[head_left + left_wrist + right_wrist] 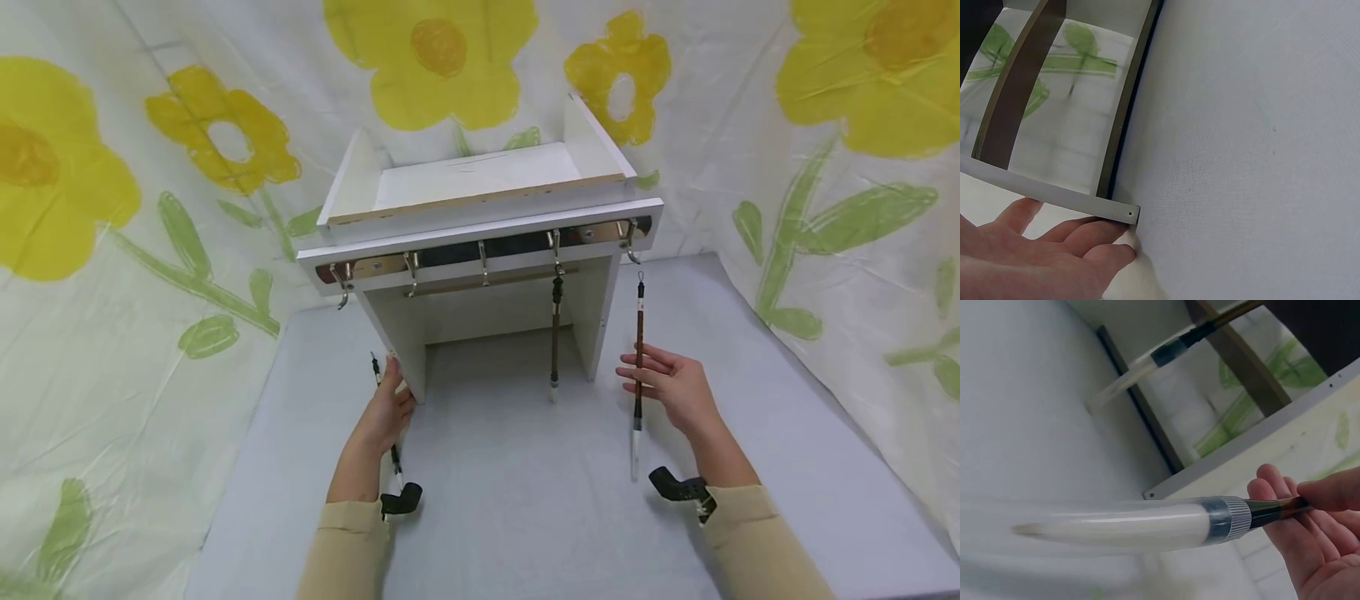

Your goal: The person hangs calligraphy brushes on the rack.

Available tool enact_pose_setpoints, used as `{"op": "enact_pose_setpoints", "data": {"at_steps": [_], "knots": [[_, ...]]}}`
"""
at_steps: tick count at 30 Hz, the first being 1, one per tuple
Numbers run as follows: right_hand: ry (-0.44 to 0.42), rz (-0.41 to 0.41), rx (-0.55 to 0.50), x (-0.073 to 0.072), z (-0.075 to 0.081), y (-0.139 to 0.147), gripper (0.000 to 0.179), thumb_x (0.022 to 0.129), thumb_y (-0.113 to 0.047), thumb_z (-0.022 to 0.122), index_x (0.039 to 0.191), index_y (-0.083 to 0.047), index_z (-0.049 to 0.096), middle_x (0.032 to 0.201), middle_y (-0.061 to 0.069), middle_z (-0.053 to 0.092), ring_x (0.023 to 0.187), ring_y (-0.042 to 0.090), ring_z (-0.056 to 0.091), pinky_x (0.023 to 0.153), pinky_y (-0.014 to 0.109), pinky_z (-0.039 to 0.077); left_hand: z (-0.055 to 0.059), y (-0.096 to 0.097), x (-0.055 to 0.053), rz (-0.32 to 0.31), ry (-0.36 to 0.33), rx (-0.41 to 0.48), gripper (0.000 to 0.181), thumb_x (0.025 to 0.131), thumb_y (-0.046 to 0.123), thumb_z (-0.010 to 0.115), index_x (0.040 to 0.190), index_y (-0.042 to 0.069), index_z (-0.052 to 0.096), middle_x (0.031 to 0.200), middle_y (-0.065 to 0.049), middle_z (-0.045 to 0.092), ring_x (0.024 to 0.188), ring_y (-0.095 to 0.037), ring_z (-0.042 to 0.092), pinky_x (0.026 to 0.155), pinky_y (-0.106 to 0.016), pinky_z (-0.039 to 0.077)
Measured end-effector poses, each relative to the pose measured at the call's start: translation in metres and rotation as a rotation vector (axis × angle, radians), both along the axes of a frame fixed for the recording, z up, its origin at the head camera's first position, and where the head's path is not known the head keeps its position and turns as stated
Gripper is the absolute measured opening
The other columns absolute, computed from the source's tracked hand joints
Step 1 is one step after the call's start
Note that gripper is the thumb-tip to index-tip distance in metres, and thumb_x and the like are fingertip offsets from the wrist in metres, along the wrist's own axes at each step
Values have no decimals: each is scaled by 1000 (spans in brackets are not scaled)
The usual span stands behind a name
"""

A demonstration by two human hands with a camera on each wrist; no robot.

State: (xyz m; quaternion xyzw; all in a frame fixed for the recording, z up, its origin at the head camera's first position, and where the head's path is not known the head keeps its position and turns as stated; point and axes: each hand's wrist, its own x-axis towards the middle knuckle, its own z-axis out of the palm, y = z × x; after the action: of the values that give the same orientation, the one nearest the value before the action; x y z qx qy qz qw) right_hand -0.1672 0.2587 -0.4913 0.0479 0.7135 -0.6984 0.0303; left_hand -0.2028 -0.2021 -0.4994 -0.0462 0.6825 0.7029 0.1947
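Note:
My right hand (675, 392) pinches a calligraphy brush (640, 317) by its brown handle between thumb and fingers. This brush stands upright to the right of a white shelf (480, 212), its hanging loop up and its capped tip (1116, 525) down. A second brush (555, 342) hangs from a hook on the shelf's front rail. My left hand (385, 417) rests its fingers against the outside of the shelf's left side panel (393, 337), near the lower front corner. Partly behind that hand lies a third brush (395, 457) on the table.
The metal hook rail (450, 255) runs along the shelf front with several hooks. A thin wooden bar (487, 281) crosses underneath. The shelf stands on a grey-white table (510, 500), before a hanging cloth (225, 50) printed with yellow flowers.

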Motion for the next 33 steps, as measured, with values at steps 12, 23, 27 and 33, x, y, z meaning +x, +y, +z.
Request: {"op": "enact_pose_setpoints", "data": {"at_steps": [12, 23, 27, 33], "knots": [[49, -34, 17, 6, 24, -3, 60, 98, -12, 68, 151, -2, 44, 115, -2, 74, 101, 16, 75, 81, 33, 59, -1, 0, -1, 6, -7, -10, 93, 92, 84, 22, 164, 29, 0, 167, -25, 8, 155, -41, 11, 125, -52, 9], [194, -27, -34, 13, 31, -2, 55, 97, -8, 68, 147, -2, 49, 123, 8, 72, 101, 16, 75, 80, 32, 59, -1, -2, -4, 3, -20, 0, 98, 91, 85, 25, 164, 25, -2, 167, -25, 6, 155, -41, 9, 125, -53, 9], [206, -38, -4, 15, 36, -3, 53, 97, -8, 67, 147, -3, 49, 122, 4, 72, 102, 15, 75, 81, 32, 60, -1, -3, -3, 1, -19, 2, 99, 91, 85, 25, 164, 24, -2, 167, -25, 5, 155, -40, 8, 125, -53, 8], [244, -34, -17, 19, 44, -3, 53, 97, -5, 66, 147, -1, 49, 119, 1, 73, 102, 17, 75, 81, 32, 59, -1, -2, -1, -1, -13, 7, 100, 91, 85, 24, 164, 22, -4, 167, -27, 4, 155, -42, 7, 125, -53, 7]]}}
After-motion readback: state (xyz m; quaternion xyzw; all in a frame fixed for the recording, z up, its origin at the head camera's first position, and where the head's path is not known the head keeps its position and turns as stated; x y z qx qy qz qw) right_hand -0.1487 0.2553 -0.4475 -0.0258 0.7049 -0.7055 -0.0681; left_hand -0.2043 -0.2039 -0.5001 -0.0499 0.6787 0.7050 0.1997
